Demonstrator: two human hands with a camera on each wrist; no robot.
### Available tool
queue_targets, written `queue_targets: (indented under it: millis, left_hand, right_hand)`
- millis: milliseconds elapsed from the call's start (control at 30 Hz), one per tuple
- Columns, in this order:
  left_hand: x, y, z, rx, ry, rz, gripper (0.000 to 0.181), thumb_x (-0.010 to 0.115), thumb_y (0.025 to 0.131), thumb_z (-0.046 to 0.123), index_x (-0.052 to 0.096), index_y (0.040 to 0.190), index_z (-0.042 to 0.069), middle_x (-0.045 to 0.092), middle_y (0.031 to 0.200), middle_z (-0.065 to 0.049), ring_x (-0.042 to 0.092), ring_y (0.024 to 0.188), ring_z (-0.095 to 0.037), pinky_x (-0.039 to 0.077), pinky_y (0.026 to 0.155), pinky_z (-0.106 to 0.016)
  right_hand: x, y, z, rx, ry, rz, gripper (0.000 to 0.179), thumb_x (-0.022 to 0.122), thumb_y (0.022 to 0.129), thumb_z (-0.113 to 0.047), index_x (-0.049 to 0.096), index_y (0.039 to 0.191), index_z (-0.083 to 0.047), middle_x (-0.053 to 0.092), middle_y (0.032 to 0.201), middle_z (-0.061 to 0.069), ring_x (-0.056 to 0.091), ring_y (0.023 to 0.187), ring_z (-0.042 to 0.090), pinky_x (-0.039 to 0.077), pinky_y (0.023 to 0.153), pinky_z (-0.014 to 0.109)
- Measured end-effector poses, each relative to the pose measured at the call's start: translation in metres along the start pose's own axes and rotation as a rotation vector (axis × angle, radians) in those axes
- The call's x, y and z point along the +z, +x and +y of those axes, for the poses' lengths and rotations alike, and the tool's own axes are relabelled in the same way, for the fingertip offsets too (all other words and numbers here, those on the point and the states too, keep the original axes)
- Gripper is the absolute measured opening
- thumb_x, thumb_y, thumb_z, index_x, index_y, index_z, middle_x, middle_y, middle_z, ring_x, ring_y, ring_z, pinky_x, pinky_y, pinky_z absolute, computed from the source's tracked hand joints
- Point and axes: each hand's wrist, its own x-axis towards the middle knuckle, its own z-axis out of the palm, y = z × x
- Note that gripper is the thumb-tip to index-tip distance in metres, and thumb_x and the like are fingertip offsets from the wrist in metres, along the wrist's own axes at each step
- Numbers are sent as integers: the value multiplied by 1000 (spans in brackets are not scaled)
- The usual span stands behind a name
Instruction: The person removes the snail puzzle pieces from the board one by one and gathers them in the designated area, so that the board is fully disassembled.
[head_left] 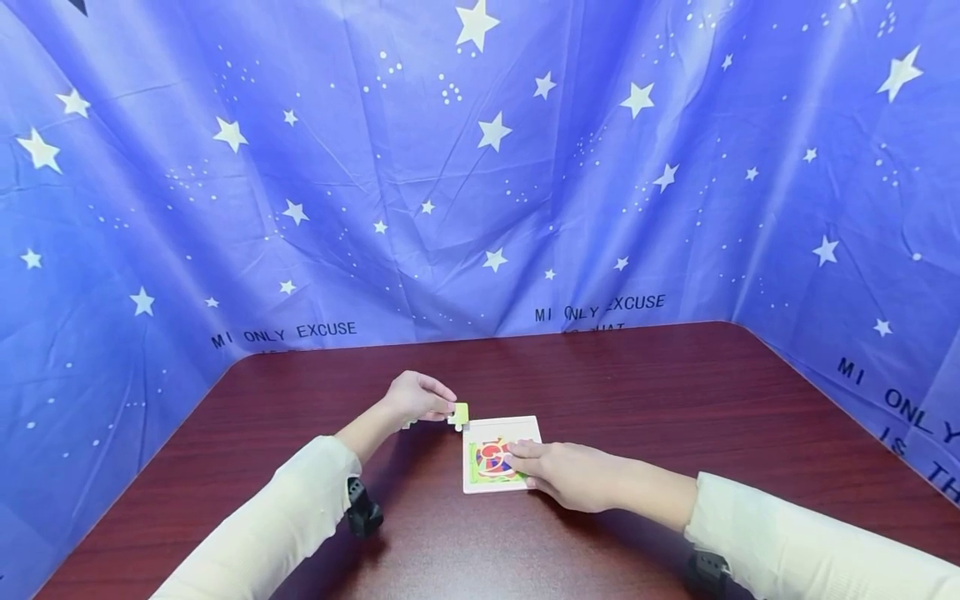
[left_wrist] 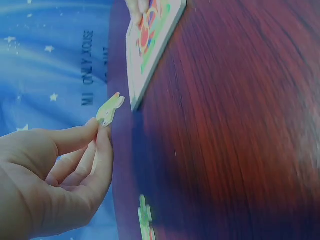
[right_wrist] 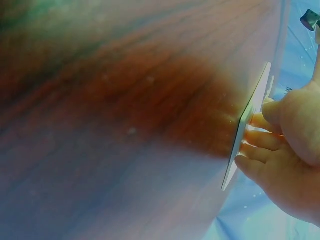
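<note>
My left hand (head_left: 418,397) pinches a light green jigsaw puzzle piece (head_left: 461,413) between thumb and fingers. The piece is above the far left corner of a white-framed puzzle board (head_left: 502,421), and in the left wrist view the piece (left_wrist: 111,109) shows apart from the board. Colourful red, blue and green pieces (head_left: 491,460) lie inside the frame. My right hand (head_left: 573,475) rests on the board's right side, its fingers extended over the picture and covering part of it. In the right wrist view those fingers (right_wrist: 262,140) touch the board's face.
Another green puzzle piece (left_wrist: 145,217) lies on the table near my left hand, mostly hidden by it in the head view. The dark red wooden table (head_left: 637,383) extends around the board. A blue star-patterned curtain (head_left: 420,167) hangs along its far and side edges.
</note>
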Motion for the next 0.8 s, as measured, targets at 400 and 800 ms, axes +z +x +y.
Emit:
queue_targets:
  millis: [400,800]
  left_hand:
    - [-15,4,-16,27,195,66,10,75,76,1,75,86,-2,70,63,-2,60,51,-3,52,55,-17]
    - [-14,9,-15,198,521,115,4,79,72,8,76,74,6,70,62,-2,46,46,-6,40,48,-19]
  right_hand:
    - [0,-1,-2,-3,-1,3,41,55,96,-16,54,136,-6,54,142,10,51,133,24,46,104,37]
    - [1,1,3,-43,-35,48,40,58,95,-15,56,134,-7,58,138,10,55,128,23,51,99,36]
